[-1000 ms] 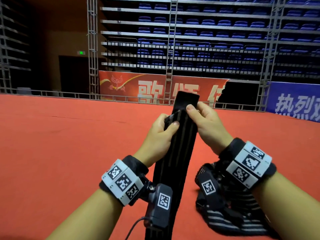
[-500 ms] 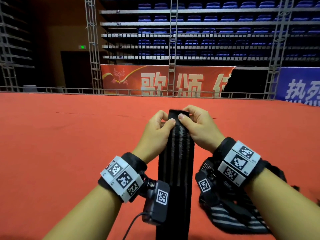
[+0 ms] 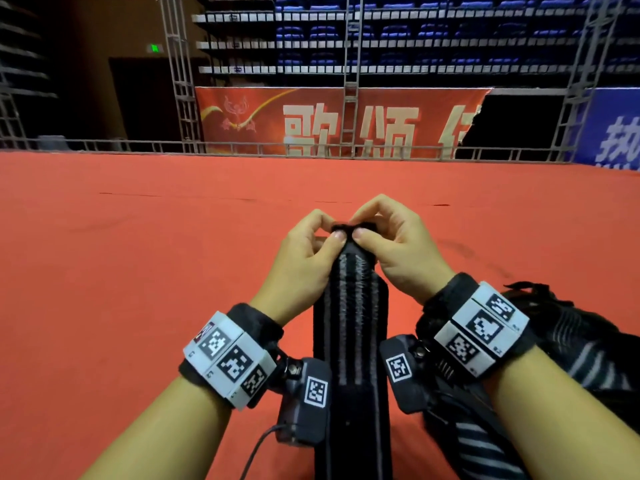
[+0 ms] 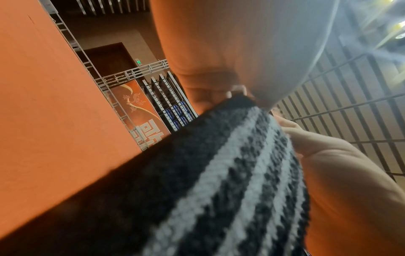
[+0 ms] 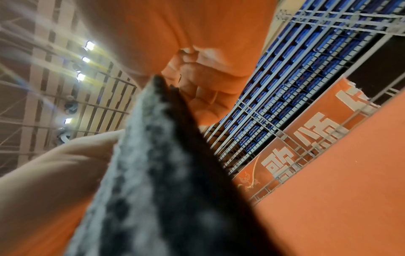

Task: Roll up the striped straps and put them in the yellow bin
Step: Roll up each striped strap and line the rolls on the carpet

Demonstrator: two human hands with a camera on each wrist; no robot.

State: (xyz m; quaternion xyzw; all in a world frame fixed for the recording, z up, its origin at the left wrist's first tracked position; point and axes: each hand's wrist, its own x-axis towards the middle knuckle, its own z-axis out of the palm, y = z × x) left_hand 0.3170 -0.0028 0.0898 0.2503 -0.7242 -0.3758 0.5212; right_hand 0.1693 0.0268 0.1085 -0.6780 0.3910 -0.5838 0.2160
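A black strap with grey stripes (image 3: 351, 323) runs from the bottom of the head view up to my hands, held above the red floor. My left hand (image 3: 311, 251) and right hand (image 3: 388, 244) both pinch its far end, thumbs on top, where the end is folded into a small tight roll (image 3: 353, 227). The left wrist view shows the striped strap (image 4: 230, 173) close up, with the left hand's fingers (image 4: 210, 97) curled at its tip. In the right wrist view the strap (image 5: 157, 173) is blurred, and the right hand's fingers (image 5: 203, 83) curl at its end. The yellow bin is out of view.
A heap of more striped straps (image 3: 571, 368) lies on the red carpet (image 3: 121, 271) under my right forearm. A metal rail (image 3: 242, 145), truss posts and a red banner (image 3: 329, 123) stand at the carpet's far edge.
The strap's upright far end has been folded down and rolled toward me. Both hands came lower and closer together on it, and the view tilted down.
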